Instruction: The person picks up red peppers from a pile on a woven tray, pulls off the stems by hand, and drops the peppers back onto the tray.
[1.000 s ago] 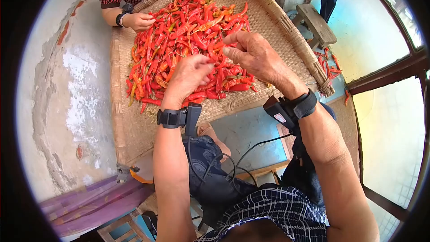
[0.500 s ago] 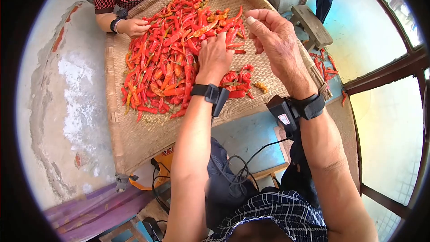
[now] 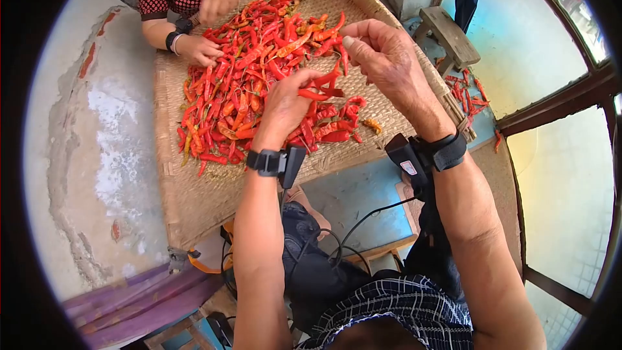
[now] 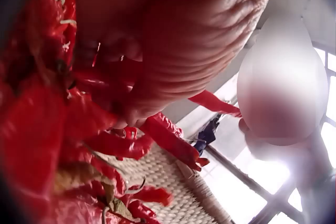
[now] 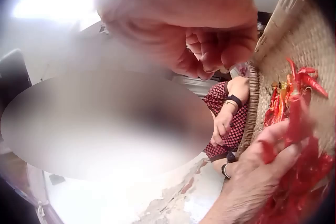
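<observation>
A large heap of red chili peppers (image 3: 240, 84) lies on a woven bamboo tray (image 3: 207, 204). My left hand (image 3: 283, 107) holds a few red chilies at the near right side of the heap, their ends sticking out past the fingers. One held chili (image 4: 173, 145) juts beyond the palm in the left wrist view. My right hand (image 3: 389, 52) is raised over the tray's right part, fingers curled, its thumb and forefinger pinching the upper end of a red chili (image 3: 344, 58). In the right wrist view, the palm (image 5: 194, 3) covers part of that pinch.
Across the tray, another person's two hands (image 3: 199, 49) work at the heap's far left edge. A yellowish chili (image 3: 372, 126) lies apart on the tray. To the right stand a wooden stool (image 3: 452, 37) and more chilies (image 3: 468, 98) on the floor. A plaster wall (image 3: 97, 155) borders the left.
My left hand dipped into the heap, then drew back left and nearer with chilies in its fingers. My right hand rose rightward, then came slightly back. The other person's second hand came into view.
</observation>
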Demonstrator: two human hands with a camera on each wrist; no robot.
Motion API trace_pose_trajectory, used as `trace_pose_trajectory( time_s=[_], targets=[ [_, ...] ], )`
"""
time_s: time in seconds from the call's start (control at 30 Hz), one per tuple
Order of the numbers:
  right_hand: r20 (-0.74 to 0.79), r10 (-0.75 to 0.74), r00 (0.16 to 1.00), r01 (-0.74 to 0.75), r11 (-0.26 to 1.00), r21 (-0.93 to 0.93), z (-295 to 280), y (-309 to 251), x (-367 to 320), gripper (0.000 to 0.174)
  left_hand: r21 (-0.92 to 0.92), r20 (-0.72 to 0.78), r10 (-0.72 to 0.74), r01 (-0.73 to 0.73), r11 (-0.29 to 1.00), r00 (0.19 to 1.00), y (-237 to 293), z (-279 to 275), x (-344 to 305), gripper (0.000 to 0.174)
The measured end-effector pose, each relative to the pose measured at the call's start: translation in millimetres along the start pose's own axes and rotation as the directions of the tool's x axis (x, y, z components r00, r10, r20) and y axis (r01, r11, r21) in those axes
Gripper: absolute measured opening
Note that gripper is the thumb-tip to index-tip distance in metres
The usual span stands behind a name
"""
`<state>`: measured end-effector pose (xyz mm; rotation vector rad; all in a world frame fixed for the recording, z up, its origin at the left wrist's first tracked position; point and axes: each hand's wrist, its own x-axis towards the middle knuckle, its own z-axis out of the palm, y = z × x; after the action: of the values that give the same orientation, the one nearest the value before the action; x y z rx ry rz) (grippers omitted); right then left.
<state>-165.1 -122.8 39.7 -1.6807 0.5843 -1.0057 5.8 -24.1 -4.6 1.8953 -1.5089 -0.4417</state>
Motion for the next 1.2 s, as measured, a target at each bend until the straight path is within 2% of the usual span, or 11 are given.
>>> trace_pose_trajectory(
  time_s=[0.1,0.2,0.37,0.57,0.77,0.9,0.97,1.03,1.13,1.17,1.2],
  targets=[
    [0.116,-0.033,0.993,0.065,0.958,-0.280,9.6,-3.9,-4.9,0.021,-0.074,-0.078,-0.044,0.038,0.997,0.996,9.5,-21.8,-21.6,0.032],
    [0.164,-0.324,0.932,0.363,0.831,-0.421,29.0,10.3,-12.5,0.025,-0.082,-0.140,-0.005,-0.006,0.997,0.990,9.5,-29.0,-33.2,0.033],
    [0.203,-0.155,0.967,0.216,0.920,-0.328,42.1,10.2,-13.7,0.018,-0.079,-0.151,0.050,-0.062,0.995,0.987,13.3,-29.9,-35.9,0.029],
    [0.002,-0.165,0.986,0.153,0.912,-0.381,31.6,5.7,-3.9,0.015,0.006,-0.120,-0.189,0.191,0.982,0.975,-7.9,-38.2,-34.0,0.032],
    [0.068,-0.066,0.996,0.083,0.951,-0.299,23.2,-2.0,-4.4,0.016,0.310,-0.343,0.219,-0.110,0.944,0.914,12.8,-37.6,-37.7,0.052],
    [0.149,-0.102,0.984,0.134,0.965,-0.224,27.8,-5.6,-10.6,0.016,0.039,-0.218,0.251,-0.248,0.968,0.943,31.2,-35.5,-34.4,0.044],
    [0.160,-0.084,0.983,0.124,0.958,-0.260,25.0,-4.2,-9.4,0.017,-0.052,0.084,-0.088,0.092,0.994,0.993,32.0,-38.6,-31.3,0.039],
    [0.051,-0.119,0.992,0.128,0.957,-0.261,23.6,-0.1,-8.4,0.022,-0.083,0.001,-0.086,0.086,0.993,0.996,20.4,-37.7,-22.1,0.035],
    [0.009,-0.106,0.994,0.105,0.969,-0.223,19.4,0.3,-6.6,0.025,-0.384,-0.371,-0.195,0.042,0.923,0.908,-12.0,-49.8,3.0,0.031],
    [0.025,-0.074,0.997,0.078,0.977,-0.198,17.3,-0.9,-6.1,0.024,0.160,-0.690,0.110,0.003,0.987,0.716,-16.3,-57.0,11.4,0.028],
    [0.017,-0.084,0.996,0.085,0.971,-0.224,16.7,-4.6,-7.6,0.023,0.635,-0.722,0.517,0.142,0.759,0.460,-20.1,-58.8,16.8,0.025]
  ],
)
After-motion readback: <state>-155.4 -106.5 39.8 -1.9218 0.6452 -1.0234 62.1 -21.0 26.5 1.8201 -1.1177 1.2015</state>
